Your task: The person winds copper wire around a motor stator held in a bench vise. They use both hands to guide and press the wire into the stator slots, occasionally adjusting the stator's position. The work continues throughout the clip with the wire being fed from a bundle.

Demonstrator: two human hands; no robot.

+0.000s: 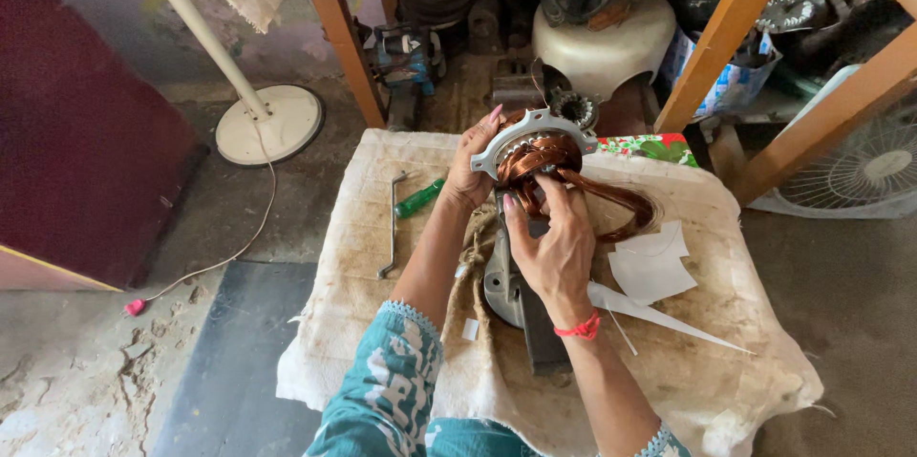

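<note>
**Copper winding held steady in its stator frame**

The copper winding [535,163] sits inside a pale grey metal stator frame [531,128], raised above the far middle of the cloth-covered worktop [382,323]. A loose loop of the same copper wire [621,204] trails out to the right and rests on the cloth.

The left hand [470,170] has its grip closed on the frame's left rim, fingers curled over the edge and thumb behind. The right hand [552,242] comes up from below with its fingers [554,191] pinched into the coil; its grip looks closed on the copper strands, though the exact contact is hidden by the fingers themselves.

Judging by this posture, good work here depends on a firm hold on the rim, so that the frame does not twist as the coil is handled. The pull on the wire should be gentle and spread over the whole bundle, since thin enamelled strands probably kink or scrape easily against the metal edge. The trailing loop is best kept flat and untangled.

Just beneath the hands lies a round metal motor part [501,285] over a dark flat bar [540,342]. White paper pieces [654,266] lie toward the right edge, and a green-handled screwdriver [418,199] and a bent metal rod [392,228] lie near the left edge, all within reach but apart from the hands.
</note>
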